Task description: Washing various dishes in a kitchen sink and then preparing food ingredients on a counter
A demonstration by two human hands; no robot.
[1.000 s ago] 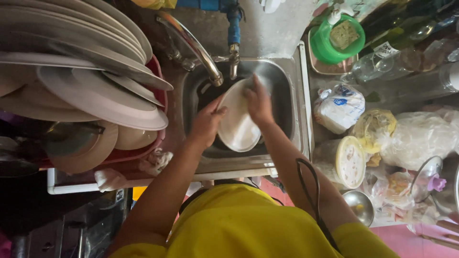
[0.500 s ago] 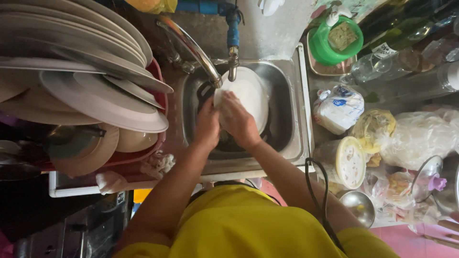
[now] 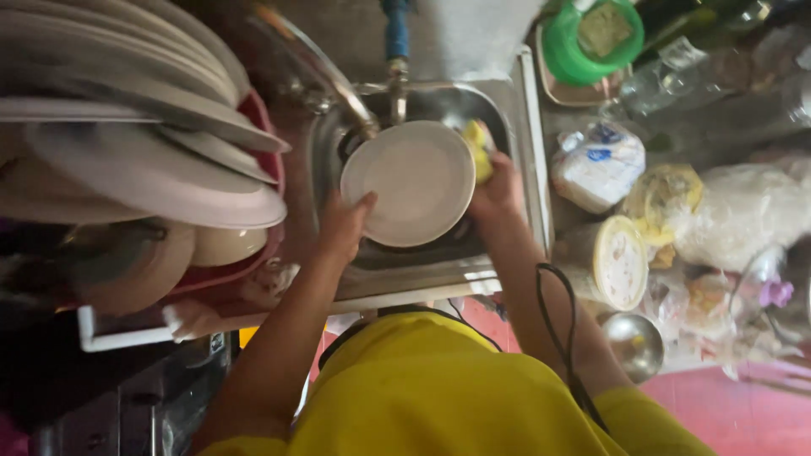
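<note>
Left hand (image 3: 345, 226) pinches the wet white plate (image 3: 409, 181) at its near rim, right hand (image 3: 497, 190) closed on a yellow sponge (image 3: 480, 148) beside it; plate likely stiff, slippery, breakable.

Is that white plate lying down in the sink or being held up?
Held up. The white plate faces the camera above the sink, gripped at its edges by the left hand and right hand.

I am seeing a plain white plate (image 3: 410, 181), a yellow sponge (image 3: 480, 149), a grey steel sink (image 3: 528, 152), a green bowl (image 3: 591, 38), a red rack (image 3: 269, 169) holding white plates, and I am wearing a yellow shirt (image 3: 439, 388).
</note>
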